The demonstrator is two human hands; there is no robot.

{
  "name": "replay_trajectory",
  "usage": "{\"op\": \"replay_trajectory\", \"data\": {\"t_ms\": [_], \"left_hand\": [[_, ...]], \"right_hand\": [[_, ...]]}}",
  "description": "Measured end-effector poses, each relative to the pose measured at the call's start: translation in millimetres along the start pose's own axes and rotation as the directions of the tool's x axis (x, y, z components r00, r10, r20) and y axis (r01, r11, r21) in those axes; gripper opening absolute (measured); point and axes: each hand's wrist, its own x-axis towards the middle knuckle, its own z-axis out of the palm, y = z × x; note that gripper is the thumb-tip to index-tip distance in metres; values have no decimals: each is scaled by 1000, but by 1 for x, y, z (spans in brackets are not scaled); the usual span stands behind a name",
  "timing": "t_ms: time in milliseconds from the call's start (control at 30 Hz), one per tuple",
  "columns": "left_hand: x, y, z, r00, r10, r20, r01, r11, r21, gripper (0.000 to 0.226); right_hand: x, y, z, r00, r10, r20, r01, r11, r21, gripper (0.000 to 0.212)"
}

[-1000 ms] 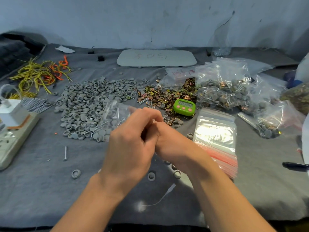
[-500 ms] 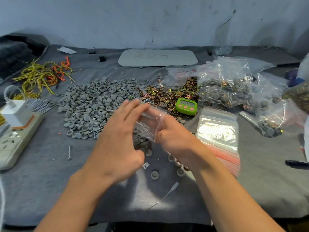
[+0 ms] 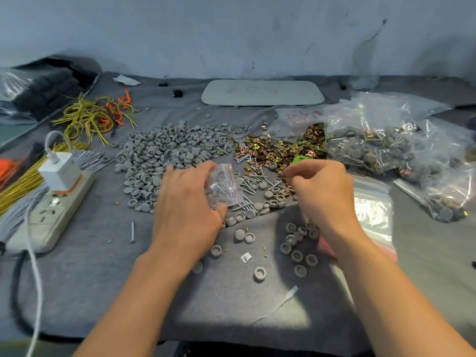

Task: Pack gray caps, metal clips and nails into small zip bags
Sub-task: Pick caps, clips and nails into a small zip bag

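Left hand (image 3: pixel 188 202) grips a small zip bag (image 3: pixel 224 186) with nails inside, at the cap pile's (image 3: pixel 167 155) near right edge. Right hand (image 3: pixel 322 191), fingers curled with any contents unseen, partly hides the clips (image 3: pixel 278 148) and a green timer (image 3: pixel 302 159) right of the pile.

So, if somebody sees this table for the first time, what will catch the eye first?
First, the wide heap of gray caps in the middle, with shiny gold metal clips to its right. In front, the left hand holds a small zip bag with nails inside, and the right hand hovers by the clips. Filled bags pile up at the far right.
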Motion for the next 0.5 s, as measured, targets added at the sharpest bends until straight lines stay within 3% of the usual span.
{"op": "replay_trajectory", "data": {"t_ms": [100, 167, 300, 500], "left_hand": [[0, -4, 2, 995, 6, 103, -9, 1000, 26, 81], [0, -5, 5, 973, 11, 232, -20, 999, 38, 90], [4, -6, 2, 892, 1, 452, -5, 1000, 8, 107], [8, 10, 5, 839, 40, 542, -38, 999, -15, 118]], "right_hand": [[7, 1, 2, 976, -53, 212, 124, 933, -338, 13], [5, -1, 5, 951, -56, 305, 193, 878, -439, 9], [-10, -3, 8, 942, -87, 325, 232, 868, -439, 14], [-19, -8, 14, 922, -113, 369, 287, 841, -459, 12]]}}
